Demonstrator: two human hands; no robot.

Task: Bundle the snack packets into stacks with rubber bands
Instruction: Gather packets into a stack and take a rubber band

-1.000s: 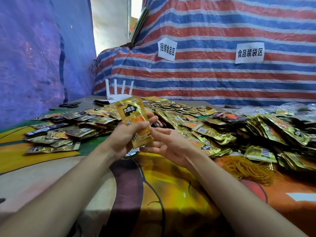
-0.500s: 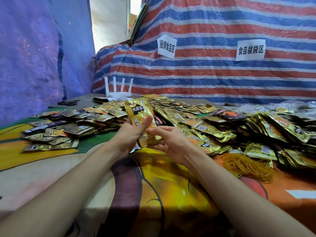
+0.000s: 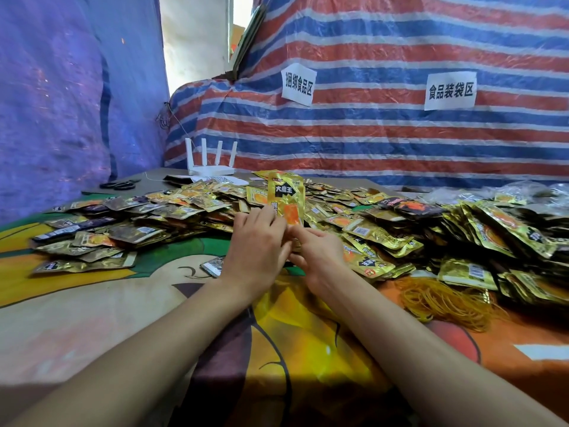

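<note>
A small stack of gold snack packets (image 3: pixel 286 197) stands upright in front of me above the table. My left hand (image 3: pixel 257 245) grips its lower left side with fingers curled over the front. My right hand (image 3: pixel 317 248) pinches the stack's lower right edge from below. A wide heap of loose gold packets (image 3: pixel 369 223) covers the table behind both hands. A pile of yellow rubber bands (image 3: pixel 443 300) lies to the right of my right forearm. I cannot tell whether a band is on the held stack.
A patterned cloth (image 3: pixel 92 303) covers the table. More packets (image 3: pixel 101 238) spread to the left. Black scissors (image 3: pixel 118 185) and a white router (image 3: pixel 209 163) sit at the far left back. A striped tarp (image 3: pixel 369 134) with two paper signs hangs behind.
The held stack has turned from a leftward tilt to upright and moved right and away. My left hand has shifted over its front, and my right hand has closed on its lower edge.
</note>
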